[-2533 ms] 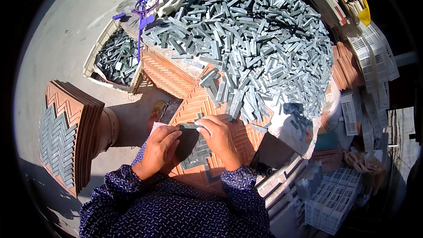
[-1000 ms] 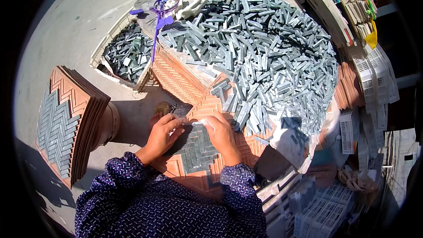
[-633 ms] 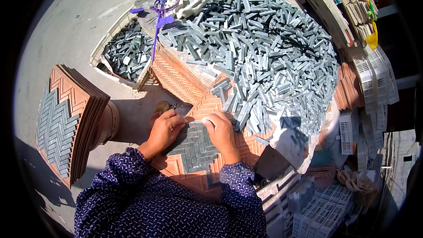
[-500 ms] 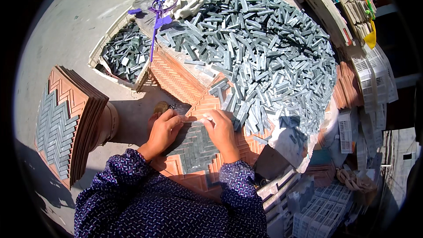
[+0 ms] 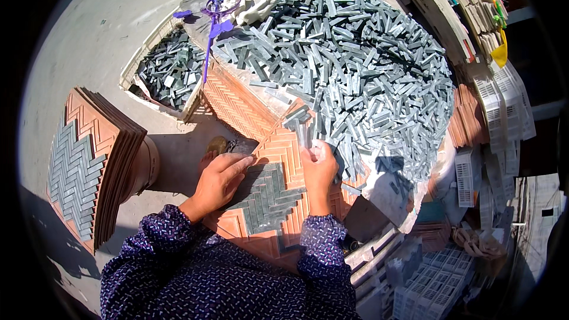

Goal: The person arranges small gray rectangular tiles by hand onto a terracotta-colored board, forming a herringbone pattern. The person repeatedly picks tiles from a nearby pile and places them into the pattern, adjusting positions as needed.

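Right grip (image 5: 320, 169) and left grip (image 5: 221, 179) are half-curled, contents unclear; laid tiles (image 5: 265, 201) could be nudged at ten o'clock by the latter.

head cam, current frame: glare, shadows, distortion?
Head view: sun glare pales the lower part of the grey strip pile; head view: hard shadow on the concrete floor left of the left hand; head view: fisheye bowing in the orange tray stack, black corners.
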`<state>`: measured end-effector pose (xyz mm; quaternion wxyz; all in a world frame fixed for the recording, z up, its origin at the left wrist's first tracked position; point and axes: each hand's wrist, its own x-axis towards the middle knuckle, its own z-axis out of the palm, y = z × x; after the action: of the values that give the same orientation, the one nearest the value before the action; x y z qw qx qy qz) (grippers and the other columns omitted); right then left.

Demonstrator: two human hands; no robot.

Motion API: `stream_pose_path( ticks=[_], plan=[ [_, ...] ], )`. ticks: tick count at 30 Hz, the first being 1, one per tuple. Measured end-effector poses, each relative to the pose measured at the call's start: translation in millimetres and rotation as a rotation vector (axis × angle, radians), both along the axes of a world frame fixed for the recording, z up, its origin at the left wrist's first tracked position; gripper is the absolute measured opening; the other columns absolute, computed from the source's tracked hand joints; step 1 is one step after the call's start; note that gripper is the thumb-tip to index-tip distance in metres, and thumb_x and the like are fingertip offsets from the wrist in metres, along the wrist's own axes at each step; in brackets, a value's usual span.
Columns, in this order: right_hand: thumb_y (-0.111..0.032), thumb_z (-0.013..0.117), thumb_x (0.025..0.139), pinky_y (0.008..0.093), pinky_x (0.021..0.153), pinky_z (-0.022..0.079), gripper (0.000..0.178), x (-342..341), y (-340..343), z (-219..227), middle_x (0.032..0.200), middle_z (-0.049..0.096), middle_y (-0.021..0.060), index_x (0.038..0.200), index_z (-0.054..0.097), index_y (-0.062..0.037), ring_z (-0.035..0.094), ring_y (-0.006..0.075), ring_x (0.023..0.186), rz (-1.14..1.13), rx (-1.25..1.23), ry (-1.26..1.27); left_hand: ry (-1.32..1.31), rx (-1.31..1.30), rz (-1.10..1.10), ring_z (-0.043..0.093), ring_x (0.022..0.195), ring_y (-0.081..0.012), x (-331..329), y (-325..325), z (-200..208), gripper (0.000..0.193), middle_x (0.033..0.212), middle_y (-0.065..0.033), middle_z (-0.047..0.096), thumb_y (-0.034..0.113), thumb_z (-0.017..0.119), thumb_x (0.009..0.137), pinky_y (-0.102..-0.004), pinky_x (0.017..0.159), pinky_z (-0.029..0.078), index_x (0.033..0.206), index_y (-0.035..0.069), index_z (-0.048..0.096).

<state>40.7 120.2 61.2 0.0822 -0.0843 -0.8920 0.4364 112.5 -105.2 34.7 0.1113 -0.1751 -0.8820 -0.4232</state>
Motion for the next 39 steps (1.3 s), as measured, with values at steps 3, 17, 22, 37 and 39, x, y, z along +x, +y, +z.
stream_pose_path(
  ticks=[3,17,22,37,39],
  plan=[
    [-0.002,0.07,0.081,0.0257,0.063,0.05,0.018,12,16,-11,0.08,0.069,0.0108,0.097,0.066,0.0049,0.063,0.0117,0.07,0.097,-0.159,0.004,0.015,-0.142,-0.111,0.049,0.122,-0.0348,9,4,12,0.056,0.133,-0.0136,0.051,0.01,0.068,0.079,-0.0415,0.103,0.039,0.132,0.002,0.05],
    [0.001,0.068,0.079,0.0351,0.071,0.05,0.015,9,-1,3,0.091,0.063,0.0153,0.094,0.065,0.0012,0.062,0.0321,0.081,0.626,0.069,0.173,-0.09,0.05,-0.052,0.048,0.122,-0.0378,14,1,7,0.051,0.133,-0.0191,0.05,0.002,0.067,0.078,-0.0421,0.103,0.041,0.127,0.001,0.053],
    [0.001,0.065,0.08,0.0363,0.072,0.049,0.014,6,-4,4,0.091,0.062,0.0151,0.094,0.065,0.0011,0.061,0.0332,0.082,0.66,0.107,0.117,-0.065,0.069,0.006,0.052,0.116,-0.0367,4,1,5,0.044,0.127,-0.018,0.054,0.0,0.066,0.078,-0.0413,0.099,0.044,0.122,0.002,0.058],
    [-0.003,0.062,0.083,0.04,0.068,0.048,0.008,-5,-5,0,0.088,0.061,0.0149,0.09,0.062,-0.0012,0.06,0.0358,0.08,0.644,0.111,0.171,0.023,0.103,0.088,0.06,0.081,-0.0289,-28,20,-1,0.015,0.087,-0.0094,0.061,0.0,0.069,0.076,-0.0358,0.069,0.05,0.091,0.004,0.069],
    [-0.004,0.063,0.084,0.0382,0.068,0.048,0.008,-9,-4,5,0.084,0.061,0.0158,0.091,0.064,-0.0001,0.06,0.0345,0.077,0.547,0.121,0.208,0.045,0.061,0.047,0.059,0.08,-0.0273,-31,15,-7,0.015,0.086,-0.008,0.06,0.004,0.068,0.078,-0.0355,0.067,0.05,0.093,0.006,0.07]
  ],
)
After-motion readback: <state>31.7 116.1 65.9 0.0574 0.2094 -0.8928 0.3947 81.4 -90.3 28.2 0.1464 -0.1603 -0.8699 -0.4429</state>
